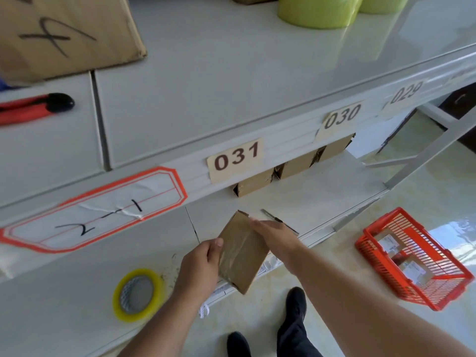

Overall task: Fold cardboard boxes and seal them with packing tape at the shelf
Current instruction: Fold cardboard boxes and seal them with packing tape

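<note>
Hands [198,264] [277,239] grip box [242,256] betw. them.

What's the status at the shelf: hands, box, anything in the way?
Left hand grips small taped box; right hand on its far end. Tape roll lies left. Knife just behind right hand.

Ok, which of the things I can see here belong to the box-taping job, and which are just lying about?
Job:
small brown cardboard box, held by left hand and right hand
yellow-edged roll of clear packing tape
three brown cardboard boxes under the shelf edge

Lying about:
red and black utility knife
red plastic basket
green rolls
</note>
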`<state>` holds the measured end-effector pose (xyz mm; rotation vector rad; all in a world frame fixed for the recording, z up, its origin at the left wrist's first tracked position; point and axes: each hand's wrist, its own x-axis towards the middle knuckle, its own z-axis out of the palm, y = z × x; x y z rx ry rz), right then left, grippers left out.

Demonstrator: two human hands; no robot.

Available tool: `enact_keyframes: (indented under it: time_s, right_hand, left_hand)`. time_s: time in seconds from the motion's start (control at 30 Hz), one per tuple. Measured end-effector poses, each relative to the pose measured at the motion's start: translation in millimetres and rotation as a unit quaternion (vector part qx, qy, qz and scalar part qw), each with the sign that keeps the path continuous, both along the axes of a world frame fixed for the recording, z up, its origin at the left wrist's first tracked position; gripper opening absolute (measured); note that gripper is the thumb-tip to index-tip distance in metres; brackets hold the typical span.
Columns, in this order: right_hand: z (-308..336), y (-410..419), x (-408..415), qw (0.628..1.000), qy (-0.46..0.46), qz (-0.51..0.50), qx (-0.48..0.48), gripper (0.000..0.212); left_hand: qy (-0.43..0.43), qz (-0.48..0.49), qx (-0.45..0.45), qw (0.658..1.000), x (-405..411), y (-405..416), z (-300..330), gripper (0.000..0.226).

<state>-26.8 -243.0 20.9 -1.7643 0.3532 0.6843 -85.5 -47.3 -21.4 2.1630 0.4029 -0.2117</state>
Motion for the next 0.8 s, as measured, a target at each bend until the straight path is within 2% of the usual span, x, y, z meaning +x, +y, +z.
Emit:
enact_keyframes:
  time_s: [0.03, 0.1, 0.17, 0.27, 0.33, 0.4, 0.43, 0.5, 0.57, 0.63, 0.73, 0.8]
  right_hand:
    - [5, 0, -4, 0.999, -0.037, 0.011, -0.007, 0.045]
    - [13, 4, -11, 0.982, -0.153, 0.060, -0.095, 0.049]
    - [18, 14, -25, 0.922, -0.268, 0.155, -0.230, 0.054]
    - [-18, 28, -60, 0.842, -0.318, 0.278, -0.337, 0.064]
    - [-39, 29, -78, 0.814, -0.345, 0.285, -0.370, 0.063]
    - [-50, 29, -86, 0.801, -0.364, 0.289, -0.378, 0.061]
    - [-54, 30, -89, 0.802, -0.359, 0.301, -0.372, 0.062]
    - [-59, 30, -93, 0.799, -0.353, 0.320, -0.368, 0.058]
    - [-65, 29, -95, 0.782, -0.362, 0.333, -0.384, 0.051]
    - [-69, 28, -93, 0.777, -0.366, 0.337, -0.386, 0.051]
    - [-75, 24, -89, 0.805, -0.361, 0.311, -0.353, 0.053]
    - [-82, 17, -90, 0.798, -0.370, 0.322, -0.351, 0.059]
  left_hand:
    - [-0.017, 0.000, -0.009, 1.000, 0, -1, 5, 0.025]
    - [-0.034, 0.016, -0.058, 0.998, 0, -2, 7, 0.027]
    - [-0.028, 0.043, -0.123, 0.991, -1, -1, -6, 0.040]
    - [0.019, 0.091, -0.229, 0.969, -13, -6, -34, 0.040]
    - [0.031, 0.127, -0.246, 0.960, -22, -8, -42, 0.037]
    - [0.053, 0.160, -0.248, 0.954, -26, -9, -43, 0.048]
    - [0.068, 0.161, -0.231, 0.957, -25, -9, -43, 0.058]
    - [0.084, 0.122, -0.123, 0.981, -15, -12, -38, 0.069]
    - [0.092, 0.100, -0.027, 0.990, -4, -21, -36, 0.057]
    - [0.104, 0.058, 0.016, 0.993, 1, -30, -35, 0.058]
    - [0.095, 0.035, 0.074, 0.992, -4, -39, -41, 0.065]
    - [0.084, 0.028, 0.111, 0.990, -8, -44, -43, 0.066]
